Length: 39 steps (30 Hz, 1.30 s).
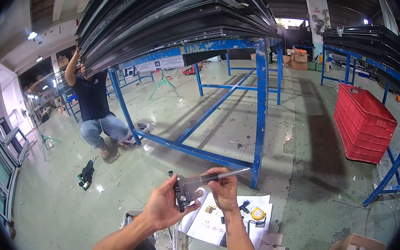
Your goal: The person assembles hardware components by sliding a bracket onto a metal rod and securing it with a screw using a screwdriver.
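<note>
In front of me, my left hand [165,203] grips a dark metal fitting [182,195], an upright block with a round screw-like head on its face. A long slender bar [235,172], grey to black with a bright tapering end, runs rightward from beside the block. My right hand [225,192] pinches this bar between thumb and fingers. Whether bar and block are one piece, I cannot tell. Below lie white paper sheets [204,224] with a yellow tape measure [258,213], small black parts [244,206] and brass-coloured pieces [210,209].
Ahead stands a blue metal table [261,115] stacked with black frames [163,30]. A person [94,101] crouches at its left. A red crate [364,122] is to the right. A clear tray [169,246] and cardboard boxes [355,244] sit near me.
</note>
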Available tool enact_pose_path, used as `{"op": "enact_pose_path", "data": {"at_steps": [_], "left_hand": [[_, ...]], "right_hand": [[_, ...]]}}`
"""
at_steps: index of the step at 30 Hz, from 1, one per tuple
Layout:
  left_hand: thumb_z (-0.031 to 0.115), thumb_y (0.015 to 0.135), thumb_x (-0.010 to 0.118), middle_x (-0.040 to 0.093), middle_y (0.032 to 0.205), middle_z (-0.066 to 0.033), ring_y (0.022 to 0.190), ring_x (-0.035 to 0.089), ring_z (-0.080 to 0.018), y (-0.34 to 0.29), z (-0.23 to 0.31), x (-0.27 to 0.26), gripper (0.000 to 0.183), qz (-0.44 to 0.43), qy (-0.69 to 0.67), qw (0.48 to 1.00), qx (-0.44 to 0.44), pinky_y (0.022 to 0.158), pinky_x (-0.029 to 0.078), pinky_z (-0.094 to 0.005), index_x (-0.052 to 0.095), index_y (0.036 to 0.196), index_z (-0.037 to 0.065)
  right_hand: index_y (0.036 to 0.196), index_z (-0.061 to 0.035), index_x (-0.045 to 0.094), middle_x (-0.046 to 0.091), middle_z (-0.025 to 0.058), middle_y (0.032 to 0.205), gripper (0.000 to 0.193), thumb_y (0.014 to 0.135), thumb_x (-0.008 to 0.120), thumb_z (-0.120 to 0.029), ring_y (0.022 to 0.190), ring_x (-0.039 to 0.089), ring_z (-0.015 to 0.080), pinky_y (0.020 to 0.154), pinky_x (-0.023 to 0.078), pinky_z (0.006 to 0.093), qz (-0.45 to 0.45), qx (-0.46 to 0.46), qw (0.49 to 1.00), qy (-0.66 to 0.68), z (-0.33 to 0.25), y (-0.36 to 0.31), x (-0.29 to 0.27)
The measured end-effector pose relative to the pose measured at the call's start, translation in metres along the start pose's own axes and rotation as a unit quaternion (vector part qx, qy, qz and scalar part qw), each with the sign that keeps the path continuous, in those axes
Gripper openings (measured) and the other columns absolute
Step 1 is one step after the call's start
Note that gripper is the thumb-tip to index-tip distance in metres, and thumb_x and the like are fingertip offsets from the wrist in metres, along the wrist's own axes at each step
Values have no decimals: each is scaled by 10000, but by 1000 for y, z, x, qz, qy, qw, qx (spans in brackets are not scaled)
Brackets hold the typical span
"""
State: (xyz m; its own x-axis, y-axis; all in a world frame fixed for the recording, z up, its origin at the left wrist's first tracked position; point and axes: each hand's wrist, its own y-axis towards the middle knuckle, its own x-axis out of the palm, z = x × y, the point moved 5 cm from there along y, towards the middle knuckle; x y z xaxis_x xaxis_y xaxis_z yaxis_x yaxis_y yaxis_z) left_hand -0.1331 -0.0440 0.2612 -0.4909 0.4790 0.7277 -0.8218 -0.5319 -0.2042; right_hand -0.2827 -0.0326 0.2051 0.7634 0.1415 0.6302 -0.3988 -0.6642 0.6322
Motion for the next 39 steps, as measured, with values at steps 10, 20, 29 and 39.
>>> {"op": "enact_pose_path", "data": {"at_steps": [10,20,29,39], "left_hand": [[539,1001,265,584,1086,-97,964,569,-245,-2,-8,4,594,-14,58,998,-33,819,471,-378,494,1252,51],[620,973,193,592,1079,-61,946,564,-200,3,-9,4,711,-107,22,993,-46,800,458,-344,470,1335,74],[604,978,214,603,1055,-72,888,568,-182,4,-13,-2,677,-38,57,997,-27,795,471,-348,510,1265,67],[576,991,222,606,1074,-75,927,576,-216,7,-12,-5,659,-10,33,999,-15,835,462,-377,542,1244,59]], "right_hand": [[1105,-12,594,672,171,1027,365,797,764,-106,868,662,174,755,518,252,-33,-19,999,19,-8,1,-2],[1100,-34,587,646,165,1086,337,800,741,-47,1046,608,217,913,491,330,-108,-24,994,14,-17,9,4],[1083,-55,588,635,132,1083,325,799,746,-76,1090,553,227,924,468,348,-110,-26,993,-24,-21,6,3],[1072,-45,514,598,157,1124,288,839,677,0,1088,558,212,970,427,354,-111,0,993,34,-18,11,8]]}}
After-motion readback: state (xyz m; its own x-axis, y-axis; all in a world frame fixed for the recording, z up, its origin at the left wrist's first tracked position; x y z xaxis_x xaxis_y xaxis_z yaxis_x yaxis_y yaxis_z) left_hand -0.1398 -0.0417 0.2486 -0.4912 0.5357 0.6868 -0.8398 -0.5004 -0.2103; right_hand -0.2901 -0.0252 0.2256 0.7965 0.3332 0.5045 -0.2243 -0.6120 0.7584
